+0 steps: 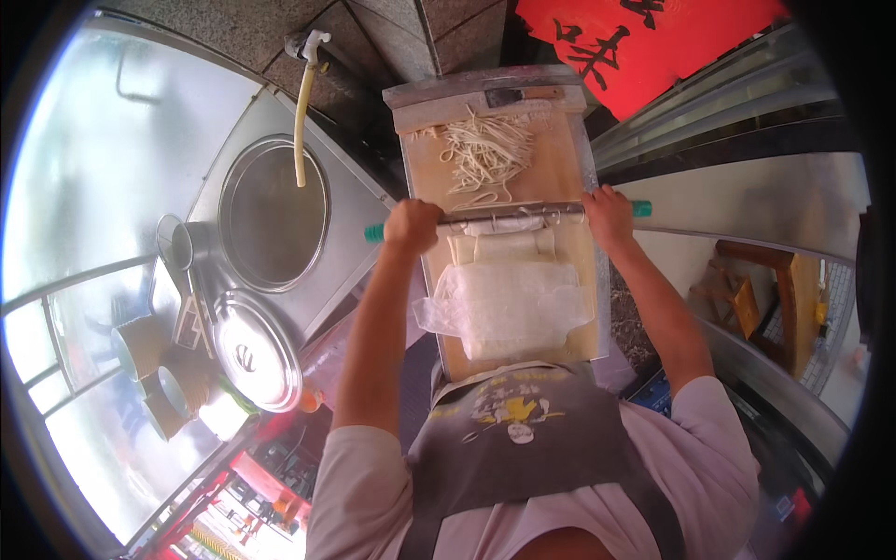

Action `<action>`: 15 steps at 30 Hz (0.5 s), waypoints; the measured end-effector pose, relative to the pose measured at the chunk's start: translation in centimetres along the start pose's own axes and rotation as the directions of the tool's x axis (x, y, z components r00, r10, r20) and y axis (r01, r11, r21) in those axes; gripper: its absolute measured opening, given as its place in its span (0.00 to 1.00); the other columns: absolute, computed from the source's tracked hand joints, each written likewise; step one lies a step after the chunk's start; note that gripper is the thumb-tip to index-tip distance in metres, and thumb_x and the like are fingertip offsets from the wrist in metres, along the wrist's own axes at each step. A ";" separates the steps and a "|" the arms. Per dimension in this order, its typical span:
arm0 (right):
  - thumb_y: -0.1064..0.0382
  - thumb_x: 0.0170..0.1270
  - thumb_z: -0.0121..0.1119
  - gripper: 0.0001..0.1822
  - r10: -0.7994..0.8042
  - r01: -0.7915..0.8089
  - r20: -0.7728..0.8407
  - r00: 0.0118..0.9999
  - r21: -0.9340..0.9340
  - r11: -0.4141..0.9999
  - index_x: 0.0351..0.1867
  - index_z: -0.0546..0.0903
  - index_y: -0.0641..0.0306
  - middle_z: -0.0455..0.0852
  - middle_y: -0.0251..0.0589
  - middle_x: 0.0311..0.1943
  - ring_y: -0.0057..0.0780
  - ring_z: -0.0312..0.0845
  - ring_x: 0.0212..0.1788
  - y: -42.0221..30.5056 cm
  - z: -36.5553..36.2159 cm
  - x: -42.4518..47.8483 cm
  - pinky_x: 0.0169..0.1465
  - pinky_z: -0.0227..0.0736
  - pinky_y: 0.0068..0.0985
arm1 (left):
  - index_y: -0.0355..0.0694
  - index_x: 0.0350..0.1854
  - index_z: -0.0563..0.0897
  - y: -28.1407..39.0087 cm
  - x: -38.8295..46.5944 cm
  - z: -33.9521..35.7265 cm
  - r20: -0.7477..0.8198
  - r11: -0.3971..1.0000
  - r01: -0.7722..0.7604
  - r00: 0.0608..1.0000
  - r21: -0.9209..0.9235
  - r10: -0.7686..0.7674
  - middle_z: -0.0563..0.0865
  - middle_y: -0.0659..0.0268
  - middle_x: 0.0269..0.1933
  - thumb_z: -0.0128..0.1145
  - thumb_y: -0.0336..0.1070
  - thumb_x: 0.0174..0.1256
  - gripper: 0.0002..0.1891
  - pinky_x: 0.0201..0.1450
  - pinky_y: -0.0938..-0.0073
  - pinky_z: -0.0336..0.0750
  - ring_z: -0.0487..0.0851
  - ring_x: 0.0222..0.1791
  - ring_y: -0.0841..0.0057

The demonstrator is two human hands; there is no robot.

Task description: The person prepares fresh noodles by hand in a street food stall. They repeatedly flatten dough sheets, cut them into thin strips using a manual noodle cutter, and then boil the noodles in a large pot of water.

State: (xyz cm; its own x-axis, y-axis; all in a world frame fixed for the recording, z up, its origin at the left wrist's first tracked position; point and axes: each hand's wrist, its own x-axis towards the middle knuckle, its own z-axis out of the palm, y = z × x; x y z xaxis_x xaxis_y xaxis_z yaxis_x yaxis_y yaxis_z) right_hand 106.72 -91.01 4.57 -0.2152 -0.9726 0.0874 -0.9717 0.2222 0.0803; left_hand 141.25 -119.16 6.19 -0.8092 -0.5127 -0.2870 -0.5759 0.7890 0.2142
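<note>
My left hand [413,227] and my right hand [609,217] grip the two ends of a long two-handled metal noodle cutter [518,211]. Its green end grips stick out past both fists. The bar lies across the near part of a wooden board [560,164], at the far edge of folded dough [507,246]. A few strands of dough cling along the bar. Beyond it sits a loose heap of cut noodles [490,154]. Closer to my apron, clear plastic film [507,301] covers part of a wider stack of dough sheets [514,343].
A cleaver [504,96] with a wooden handle lies at the board's far end. On the left, a steel counter holds a round pot opening [273,210] under a hose tap [308,77], a shiny lid [255,350], a ladle [180,246] and stacked bowls [140,344]. Wooden stools [731,294] stand at right.
</note>
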 end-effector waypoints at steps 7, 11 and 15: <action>0.63 0.63 0.67 0.04 -0.026 0.025 -0.065 0.998 -0.006 1.000 0.30 0.87 0.57 0.88 0.42 0.32 0.44 0.91 0.45 0.1 -1.8 -3.5 0.42 0.85 0.44 | 0.51 0.47 0.98 3.3 -1.6 0.7 0.137 0.997 0.058 0.988 0.051 -0.064 0.98 0.57 0.49 0.68 0.31 0.62 0.14 0.55 0.54 0.92 0.97 0.50 0.57; 0.62 0.65 0.67 0.05 0.062 -0.049 0.085 0.994 -0.147 0.988 0.31 0.88 0.56 0.89 0.43 0.32 0.45 0.91 0.42 0.0 3.4 -2.6 0.38 0.83 0.50 | 0.51 0.48 0.98 -1.2 2.0 0.5 0.067 0.995 0.083 0.995 -0.056 -0.079 0.97 0.58 0.52 0.70 0.34 0.61 0.14 0.55 0.54 0.91 0.97 0.51 0.56; 0.62 0.67 0.65 0.04 -0.024 0.030 -0.111 0.994 0.057 0.998 0.35 0.89 0.56 0.89 0.43 0.32 0.46 0.91 0.40 1.9 -1.0 0.6 0.38 0.84 0.50 | 0.54 0.48 0.98 2.0 0.7 -6.4 0.255 0.999 0.032 0.966 0.028 -0.038 0.98 0.58 0.51 0.69 0.32 0.61 0.15 0.57 0.57 0.91 0.97 0.53 0.56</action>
State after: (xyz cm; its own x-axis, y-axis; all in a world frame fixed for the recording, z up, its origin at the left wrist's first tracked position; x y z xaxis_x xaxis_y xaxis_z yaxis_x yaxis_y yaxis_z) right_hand 104.81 -91.10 5.77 -0.1800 -0.9642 0.1950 -0.9817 0.1886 0.0263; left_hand 138.80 -120.14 12.34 -0.7299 -0.4390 -0.5239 -0.5982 0.7811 0.1788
